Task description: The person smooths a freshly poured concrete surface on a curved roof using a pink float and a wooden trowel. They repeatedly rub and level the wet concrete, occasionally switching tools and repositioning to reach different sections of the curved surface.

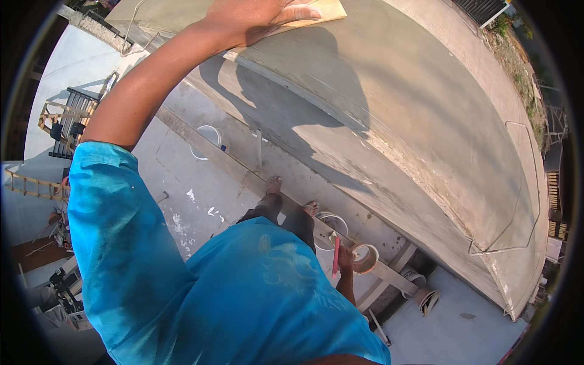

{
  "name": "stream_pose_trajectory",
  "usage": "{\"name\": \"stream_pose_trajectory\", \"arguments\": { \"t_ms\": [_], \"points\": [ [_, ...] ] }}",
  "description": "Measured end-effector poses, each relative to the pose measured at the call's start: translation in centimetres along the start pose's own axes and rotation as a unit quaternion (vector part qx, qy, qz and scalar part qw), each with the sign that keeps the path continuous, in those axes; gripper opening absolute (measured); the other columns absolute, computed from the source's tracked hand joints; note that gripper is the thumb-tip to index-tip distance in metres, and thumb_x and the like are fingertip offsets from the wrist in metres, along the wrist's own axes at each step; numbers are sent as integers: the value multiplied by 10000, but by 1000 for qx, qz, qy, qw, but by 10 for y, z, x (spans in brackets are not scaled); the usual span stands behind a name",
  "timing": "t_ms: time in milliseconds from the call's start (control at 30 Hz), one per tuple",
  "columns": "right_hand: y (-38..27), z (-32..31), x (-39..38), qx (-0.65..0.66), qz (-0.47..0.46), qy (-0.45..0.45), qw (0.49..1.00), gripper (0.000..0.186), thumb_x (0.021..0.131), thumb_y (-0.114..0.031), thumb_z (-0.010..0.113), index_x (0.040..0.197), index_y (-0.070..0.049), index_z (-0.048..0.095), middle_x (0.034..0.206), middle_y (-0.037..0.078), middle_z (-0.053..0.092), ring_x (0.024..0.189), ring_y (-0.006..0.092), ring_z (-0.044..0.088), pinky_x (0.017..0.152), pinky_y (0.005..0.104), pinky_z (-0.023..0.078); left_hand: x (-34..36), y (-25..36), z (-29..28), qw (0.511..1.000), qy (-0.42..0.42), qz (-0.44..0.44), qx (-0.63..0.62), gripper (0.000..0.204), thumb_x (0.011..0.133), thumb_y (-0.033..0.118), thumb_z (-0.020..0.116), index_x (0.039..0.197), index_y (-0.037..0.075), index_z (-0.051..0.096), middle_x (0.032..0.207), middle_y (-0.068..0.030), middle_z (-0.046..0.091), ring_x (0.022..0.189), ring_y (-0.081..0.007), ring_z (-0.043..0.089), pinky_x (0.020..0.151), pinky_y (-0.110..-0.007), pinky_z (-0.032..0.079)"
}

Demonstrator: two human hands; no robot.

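At the top, my left hand (246,21) grips a flat, pale yellow piece (325,12) and holds it against the smooth grey-beige plastered surface (420,91). The thumb lies along the piece; most of the fingers are cut off or hidden. Low beside my body, my right hand (345,258) is closed round a long, narrow pink-red tool (336,258) whose exact kind I cannot make out. Close to that hand is a round bucket (365,260) with a brownish rim.
My bare feet (274,185) are on a narrow plank (182,128) high over a pale floor. White buckets (208,141) (331,225) stand below. A bent thin rod (538,201) juts by the ledge at right. A wooden ladder (36,185) is at far left.
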State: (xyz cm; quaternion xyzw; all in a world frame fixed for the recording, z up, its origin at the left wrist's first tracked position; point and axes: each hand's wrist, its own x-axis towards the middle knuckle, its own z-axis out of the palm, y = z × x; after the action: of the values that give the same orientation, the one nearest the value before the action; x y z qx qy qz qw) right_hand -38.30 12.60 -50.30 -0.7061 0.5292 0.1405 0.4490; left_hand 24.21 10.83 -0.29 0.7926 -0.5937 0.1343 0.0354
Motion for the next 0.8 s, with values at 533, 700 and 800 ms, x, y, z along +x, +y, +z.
{"name": "stream_pose_trajectory", "arguments": {
  "t_ms": [533, 700, 800],
  "points": [
    [-1, 29, 1, -72, -43, -7, 996, 357, 995, -356, 426, 1032, -100, 674, 971, 249, 641, 928, 427, 614, 803, 494, 464, -47, -51, -21, 967, -69, -215, 114, 785, 888, 736, 493, 1284, 67, 599, 824, -177, 703, 806, -347, 699, 714, -478, 534],
    [-12, 22, 11, -76, -142, 61, 985, 264, 958, -287, 453, 973, -104, 643, 893, 232, 630, 882, 420, 637, 775, 516, 497, 27, -131, 26, 969, 52, -218, 106, 557, 1007, 497, 463, 1361, 70, 517, 935, -265, 698, 894, -433, 678, 790, -523, 514],
    [-8, 26, 7, -112, -124, 41, 985, 223, 941, -261, 466, 945, -109, 629, 861, 228, 620, 869, 416, 643, 769, 527, 507, 72, 22, 20, 993, 22, -105, -49, 474, 1030, 408, 436, 1357, 76, 518, 929, -248, 697, 894, -444, 666, 800, -519, 501]
  ]
}}
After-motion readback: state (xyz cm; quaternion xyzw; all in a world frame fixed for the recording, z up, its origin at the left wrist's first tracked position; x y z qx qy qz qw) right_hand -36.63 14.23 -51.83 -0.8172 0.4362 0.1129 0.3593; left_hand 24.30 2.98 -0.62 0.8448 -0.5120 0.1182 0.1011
